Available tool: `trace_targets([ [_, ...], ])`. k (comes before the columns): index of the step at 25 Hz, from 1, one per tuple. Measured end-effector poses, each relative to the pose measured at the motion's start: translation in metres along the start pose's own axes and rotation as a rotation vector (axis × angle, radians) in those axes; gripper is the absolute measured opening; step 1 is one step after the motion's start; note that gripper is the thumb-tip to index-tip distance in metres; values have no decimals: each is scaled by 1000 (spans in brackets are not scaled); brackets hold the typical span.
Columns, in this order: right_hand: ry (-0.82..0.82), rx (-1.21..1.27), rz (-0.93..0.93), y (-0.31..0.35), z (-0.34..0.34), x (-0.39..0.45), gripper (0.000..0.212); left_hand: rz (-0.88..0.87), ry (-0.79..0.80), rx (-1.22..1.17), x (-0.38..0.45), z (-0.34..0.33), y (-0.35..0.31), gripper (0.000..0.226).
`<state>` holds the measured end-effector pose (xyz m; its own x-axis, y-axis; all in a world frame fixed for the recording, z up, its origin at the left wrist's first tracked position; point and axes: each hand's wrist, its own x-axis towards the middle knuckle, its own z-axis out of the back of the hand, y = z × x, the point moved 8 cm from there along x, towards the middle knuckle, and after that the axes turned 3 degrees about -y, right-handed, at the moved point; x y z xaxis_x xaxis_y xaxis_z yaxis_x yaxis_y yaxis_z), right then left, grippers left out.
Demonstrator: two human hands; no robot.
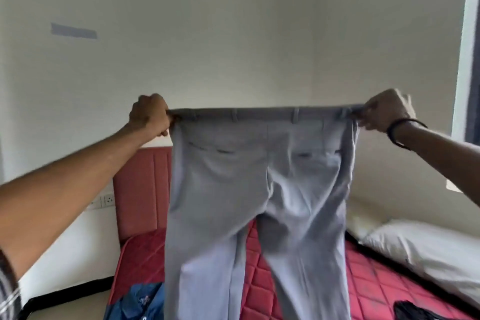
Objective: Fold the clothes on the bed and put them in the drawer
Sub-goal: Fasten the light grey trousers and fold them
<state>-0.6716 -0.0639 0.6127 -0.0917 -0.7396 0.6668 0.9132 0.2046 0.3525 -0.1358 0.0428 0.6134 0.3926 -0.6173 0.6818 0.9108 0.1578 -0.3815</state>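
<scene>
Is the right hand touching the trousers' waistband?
Touching. The head view shows the right hand pinching the end of the waistband of the grey trousers, fingers curled on the cloth with no gap; the left hand grips the other end.

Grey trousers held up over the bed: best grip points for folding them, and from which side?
Grip the grey trousers at the two ends of the waistband, coming in from the outer sides, as the left hand and right hand do now. The band is stretched taut and level, so both legs hang straight and side by side above the red mattress, ready to fold leg onto leg.
</scene>
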Motion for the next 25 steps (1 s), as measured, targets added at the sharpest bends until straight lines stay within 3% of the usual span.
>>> trace_targets([
  [2,-187,514,-93,10,44,15,38,3,-175,-122,21,40,0,24],
  [4,-130,961,-87,27,73,1,34,-90,-225,-262,14,79,-14,28],
  [6,-129,1051,-71,28,85,-28,18,-103,-183,-492,-19,97,-20,22],
  [8,-158,946,-10,10,80,-72,20,17,-91,-633,-73,89,6,44],
  [10,-96,791,-51,-31,39,-130,31,111,-68,-616,-144,70,49,65],
  [11,-62,678,-100,-56,15,-164,37,132,-54,-579,-187,54,71,59],
  [13,80,591,-130,-89,-32,-259,29,74,14,-437,-282,20,102,22],
  [14,179,521,-177,-103,-57,-314,30,61,39,-336,-336,4,117,16],
  [15,246,461,-208,-114,-75,-368,33,80,84,-249,-390,-11,134,27],
  [17,435,374,-214,-139,-116,-475,32,161,275,-148,-488,-43,173,49],
  [19,609,220,-230,-157,-145,-570,38,209,549,-3,-569,-71,215,55],
  [20,627,134,-162,-158,-152,-600,42,183,702,82,-599,-81,229,52],
  [22,671,7,69,-141,-159,-637,28,54,994,209,-641,-96,243,44],
  [23,613,-43,203,-127,-157,-637,30,27,1066,212,-649,-99,245,43],
  [25,630,-75,397,-90,-163,-633,53,12,1003,128,-641,-108,233,66],
])
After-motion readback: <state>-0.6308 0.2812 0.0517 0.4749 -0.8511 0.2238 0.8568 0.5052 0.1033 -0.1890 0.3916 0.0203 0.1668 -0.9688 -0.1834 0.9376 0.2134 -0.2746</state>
